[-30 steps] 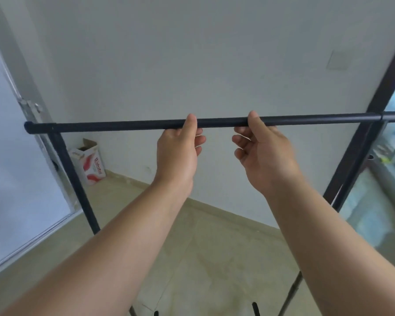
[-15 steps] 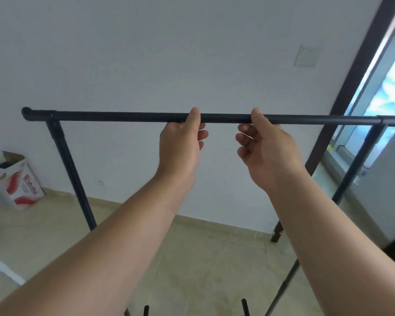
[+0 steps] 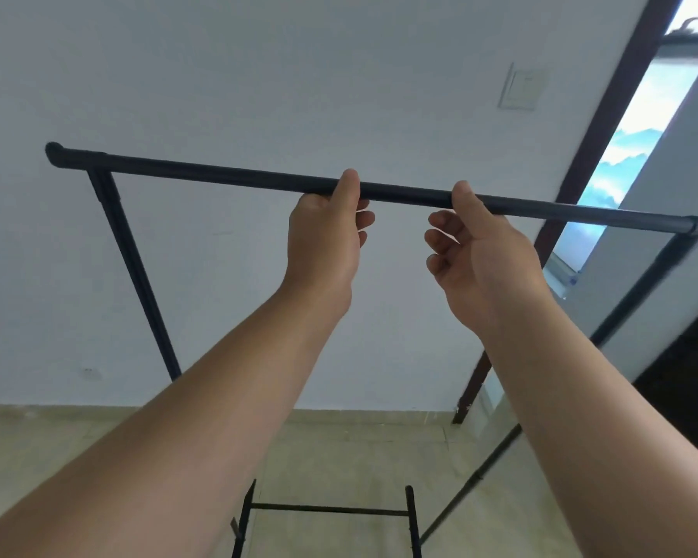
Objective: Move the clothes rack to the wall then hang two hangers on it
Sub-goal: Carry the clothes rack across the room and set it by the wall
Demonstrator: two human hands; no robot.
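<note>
The clothes rack stands in front of a white wall, and its black top bar runs across the view, lower at the right end than at the left. Both bare hands are on this bar, near its middle, just beside each other but not touching.

The left hand grips the bar from below – the thumb lies over the near side of the bar and the other fingers curl together around the far side, their tips showing to the right of the palm. The right hand is to the right of it on the same bar. Its thumb presses against the near side of the bar, and its fingers are bent and close together under the bar; I cannot tell if all of them touch it.

Under the left end of the bar a black upright post goes down toward the floor, which is beige tile. Under the right end another post goes down in the same way. Below the hands, low on the rack, a thin cross rail joins two short black posts.

On the wall above the bar, to the right of the hands, there is a white switch plate. Behind the right end of the bar stands a dark brown door frame – a bright opening is beside it
</note>
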